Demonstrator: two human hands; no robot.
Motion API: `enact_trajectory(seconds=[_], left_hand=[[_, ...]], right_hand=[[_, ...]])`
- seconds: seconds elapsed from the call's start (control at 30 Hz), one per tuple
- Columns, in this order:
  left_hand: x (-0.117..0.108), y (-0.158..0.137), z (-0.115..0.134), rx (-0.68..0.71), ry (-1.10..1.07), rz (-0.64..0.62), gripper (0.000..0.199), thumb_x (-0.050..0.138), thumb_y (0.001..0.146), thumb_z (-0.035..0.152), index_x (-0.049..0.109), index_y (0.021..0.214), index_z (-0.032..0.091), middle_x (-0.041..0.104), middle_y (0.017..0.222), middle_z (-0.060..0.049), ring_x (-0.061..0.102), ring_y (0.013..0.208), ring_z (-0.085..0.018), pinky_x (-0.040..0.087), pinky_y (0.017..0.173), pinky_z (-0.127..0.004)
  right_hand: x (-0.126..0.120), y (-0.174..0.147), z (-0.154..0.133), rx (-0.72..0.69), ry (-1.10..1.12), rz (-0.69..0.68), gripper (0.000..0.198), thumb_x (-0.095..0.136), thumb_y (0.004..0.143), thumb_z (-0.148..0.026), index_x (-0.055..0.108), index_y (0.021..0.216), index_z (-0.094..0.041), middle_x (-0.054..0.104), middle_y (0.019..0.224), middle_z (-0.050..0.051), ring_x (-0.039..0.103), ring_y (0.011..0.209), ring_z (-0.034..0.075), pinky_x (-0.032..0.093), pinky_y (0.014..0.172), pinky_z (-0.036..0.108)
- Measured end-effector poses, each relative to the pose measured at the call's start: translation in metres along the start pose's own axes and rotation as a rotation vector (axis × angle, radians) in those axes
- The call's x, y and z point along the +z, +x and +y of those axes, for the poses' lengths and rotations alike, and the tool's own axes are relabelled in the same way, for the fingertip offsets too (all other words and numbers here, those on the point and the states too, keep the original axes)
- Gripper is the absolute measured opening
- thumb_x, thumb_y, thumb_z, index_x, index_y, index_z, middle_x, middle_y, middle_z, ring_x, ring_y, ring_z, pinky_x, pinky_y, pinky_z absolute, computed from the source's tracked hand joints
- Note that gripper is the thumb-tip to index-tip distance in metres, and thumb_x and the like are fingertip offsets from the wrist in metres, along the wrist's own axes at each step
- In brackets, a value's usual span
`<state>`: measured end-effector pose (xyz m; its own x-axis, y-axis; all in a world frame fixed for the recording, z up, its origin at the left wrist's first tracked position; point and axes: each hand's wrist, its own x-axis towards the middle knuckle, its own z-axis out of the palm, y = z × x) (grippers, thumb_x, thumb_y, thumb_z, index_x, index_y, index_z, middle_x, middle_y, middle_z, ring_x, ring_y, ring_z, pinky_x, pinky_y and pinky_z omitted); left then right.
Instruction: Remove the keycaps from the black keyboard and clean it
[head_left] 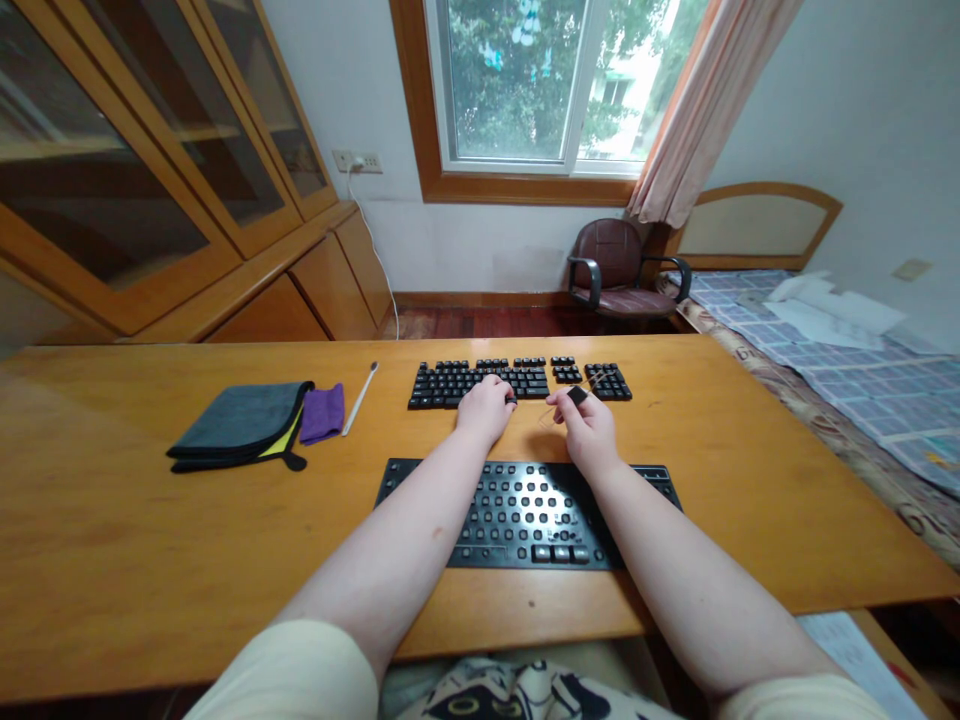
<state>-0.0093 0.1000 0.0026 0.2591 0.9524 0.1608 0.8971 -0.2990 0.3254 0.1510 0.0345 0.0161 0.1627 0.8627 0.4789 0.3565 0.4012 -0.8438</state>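
Observation:
My left hand (pixel 484 408) rests at the front edge of a block of black keycaps (pixel 441 384) laid out in keyboard order. Its fingers are curled closed on one dark keycap (pixel 511 401) by the bottom row. To the right, my right hand (pixel 591 428) pinches a wire keycap puller (pixel 577 395) with a small black grip and thin wire loops. Nearer to me lies the black keyboard (pixel 499 505), its key posts bare over most of its surface. Several keycaps (pixel 560 553) are still seated along its near edge. My forearms cover parts of the keyboard.
Left on the wooden table (pixel 112 560) lie a folded grey cloth (pixel 244 420), a purple cloth (pixel 322 413) and a slim white brush (pixel 361 400). Beyond the table are an armchair (pixel 611 260), a bed (pixel 825 340) and a glass-doored cabinet (pixel 217 240).

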Motion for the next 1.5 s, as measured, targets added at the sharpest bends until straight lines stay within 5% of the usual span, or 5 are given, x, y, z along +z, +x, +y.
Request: enact_trajectory(seconds=[0.2,0.53,0.9,1.27,1.5], left_hand=[[-0.027,-0.013,0.015,0.07,0.019,0.019,0.022,0.051,0.085,0.034,0.062,0.1,0.023,0.059,0.111,-0.007,0.056,0.099,-0.023,0.042,0.088,-0.035],[-0.018,-0.124,0.009,0.391,0.022,-0.214,0.05,0.044,0.088,0.043,0.036,0.136,0.034,0.037,0.145,-0.006,0.029,0.134,-0.029,0.016,0.109,-0.052],[-0.025,-0.123,-0.02,0.414,0.064,-0.203,0.051,0.043,0.089,0.044,0.035,0.138,0.034,0.038,0.144,-0.005,0.036,0.13,-0.026,0.021,0.108,-0.049],[-0.025,-0.121,-0.031,0.419,0.029,-0.18,0.051,0.044,0.088,0.043,0.035,0.137,0.034,0.04,0.143,-0.004,0.038,0.128,-0.024,0.021,0.108,-0.047],[-0.028,-0.123,-0.029,0.421,0.045,-0.179,0.051,0.044,0.088,0.043,0.035,0.138,0.034,0.04,0.143,-0.004,0.038,0.128,-0.024,0.023,0.107,-0.046]], right_hand=[[-0.009,0.008,-0.015,0.063,0.091,-0.089,0.029,0.054,0.083,-0.044,0.068,0.079,-0.018,0.06,0.067,0.002,0.057,0.059,0.014,0.047,0.062,0.029],[-0.039,-0.046,-0.061,0.106,-0.18,-0.909,0.019,0.055,0.084,-0.035,0.066,0.084,-0.018,0.065,0.069,0.002,0.058,0.061,0.015,0.045,0.06,0.027],[-0.007,-0.073,-0.05,0.019,-0.36,-0.932,0.021,0.057,0.084,-0.037,0.067,0.082,-0.018,0.068,0.077,0.005,0.058,0.07,0.017,0.042,0.066,0.027],[0.002,-0.085,-0.039,-0.584,-0.25,-0.97,0.016,0.049,0.086,-0.022,0.064,0.093,-0.019,0.068,0.087,0.008,0.059,0.09,0.018,0.047,0.081,0.032],[0.004,-0.089,-0.031,-0.395,-0.119,-0.858,0.014,0.051,0.085,-0.016,0.064,0.085,-0.019,0.07,0.079,0.006,0.063,0.076,0.015,0.05,0.074,0.029]])
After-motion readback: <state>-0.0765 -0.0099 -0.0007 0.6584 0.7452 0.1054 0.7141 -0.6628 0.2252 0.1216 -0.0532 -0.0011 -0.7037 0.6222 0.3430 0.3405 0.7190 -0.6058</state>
